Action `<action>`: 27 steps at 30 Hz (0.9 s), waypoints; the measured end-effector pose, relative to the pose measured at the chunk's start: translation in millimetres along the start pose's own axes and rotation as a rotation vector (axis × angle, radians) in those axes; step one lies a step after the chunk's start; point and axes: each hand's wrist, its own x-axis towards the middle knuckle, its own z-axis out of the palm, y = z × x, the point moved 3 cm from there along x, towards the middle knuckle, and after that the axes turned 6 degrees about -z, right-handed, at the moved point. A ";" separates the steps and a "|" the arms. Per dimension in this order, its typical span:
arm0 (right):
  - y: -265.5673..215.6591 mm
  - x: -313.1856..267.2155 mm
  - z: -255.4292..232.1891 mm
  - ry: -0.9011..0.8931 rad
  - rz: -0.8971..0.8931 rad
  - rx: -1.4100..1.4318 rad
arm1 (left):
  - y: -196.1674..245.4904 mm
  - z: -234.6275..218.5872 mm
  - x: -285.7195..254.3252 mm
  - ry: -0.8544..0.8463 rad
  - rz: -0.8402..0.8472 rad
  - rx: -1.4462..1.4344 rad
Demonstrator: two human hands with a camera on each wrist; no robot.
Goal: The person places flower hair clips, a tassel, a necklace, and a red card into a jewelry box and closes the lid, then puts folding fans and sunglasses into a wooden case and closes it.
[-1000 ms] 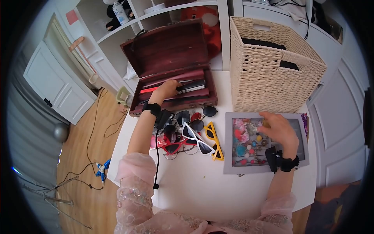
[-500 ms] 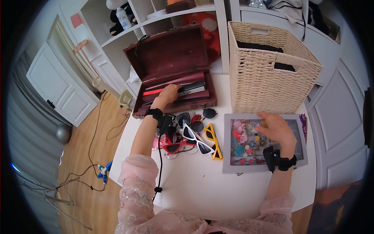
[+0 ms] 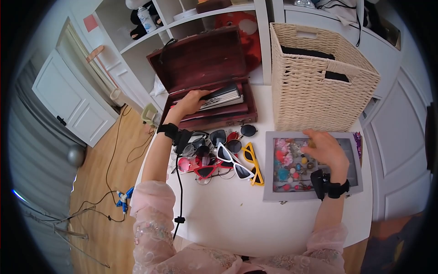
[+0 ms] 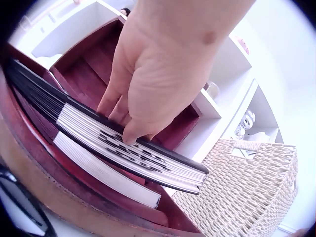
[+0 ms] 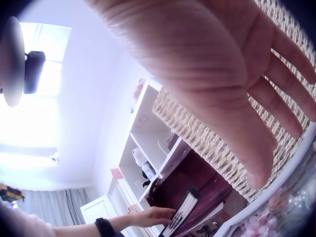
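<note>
In the open dark red case (image 3: 196, 59), the left hand (image 3: 190, 102) grips a black-covered book (image 3: 226, 95). The left wrist view shows the left hand (image 4: 153, 84) with its thumb on the page edges of the book (image 4: 133, 148) and fingers behind it; the book is tilted above a second white-paged one (image 4: 106, 170). The right hand (image 3: 327, 153) rests on the grey box (image 3: 269, 182) with a transparent lid over colourful trinkets (image 3: 285, 157). In the right wrist view the right hand (image 5: 217, 74) has its fingers spread.
Several sunglasses, among them a white pair (image 3: 235, 162) and a yellow pair (image 3: 253, 166), lie piled before the case. A tall woven basket (image 3: 319, 96) stands behind the grey box. White shelves (image 3: 137, 50) rise behind the case, and a cable hangs from the left wrist.
The left hand has lifted the black book's near side up from among the case's contents and moved slightly left. The right hand stays on the grey box.
</note>
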 end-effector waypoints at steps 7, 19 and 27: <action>3.2 -0.1 0.7 0.005 -0.003 -0.013 | -2.6 -14.7 2.4 0.313 0.001 0.005; 0.9 -0.6 -0.2 0.011 -0.014 -0.021 | 40.8 -28.9 -14.3 -0.077 0.070 0.029; 0.5 0.7 0.0 -0.048 0.047 0.004 | 55.6 -7.0 -25.0 -0.242 0.076 0.064</action>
